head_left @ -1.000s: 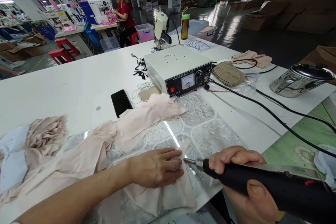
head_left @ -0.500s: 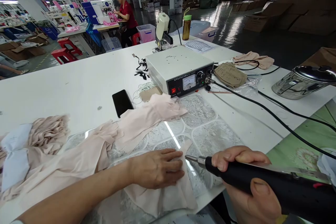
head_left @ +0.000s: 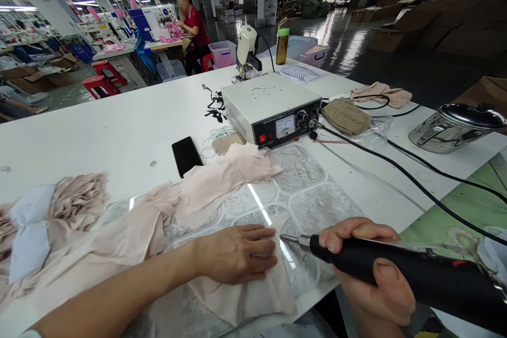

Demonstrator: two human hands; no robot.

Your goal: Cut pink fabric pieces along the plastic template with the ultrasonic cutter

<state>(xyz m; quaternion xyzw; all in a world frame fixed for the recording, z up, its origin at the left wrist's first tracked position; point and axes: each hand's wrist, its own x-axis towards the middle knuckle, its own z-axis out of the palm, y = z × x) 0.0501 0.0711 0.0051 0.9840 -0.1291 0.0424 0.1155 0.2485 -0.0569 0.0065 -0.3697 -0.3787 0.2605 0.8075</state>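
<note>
My left hand lies flat, fingers stretched out, pressing a pale pink fabric piece onto a clear patterned sheet on the white table. My right hand is wrapped round a black handheld ultrasonic tool. The tool's narrow metal tip points left and sits at the fabric's right edge, just beside my left fingertips. Whether the tip touches the cloth, I cannot tell. More pale pink fabric is spread beyond and left of my left hand.
A control box with a dial stands behind the sheet; a black cable runs from it to the right. Around it are a phone, a bottle, a steel pot and a tied fabric bundle. A person sits sewing farther back.
The rear end of the black tool has swung slightly lower, with my right hand shifting a little. The tip and my left hand have stayed nearly in place. The camera view has shifted slightly.
</note>
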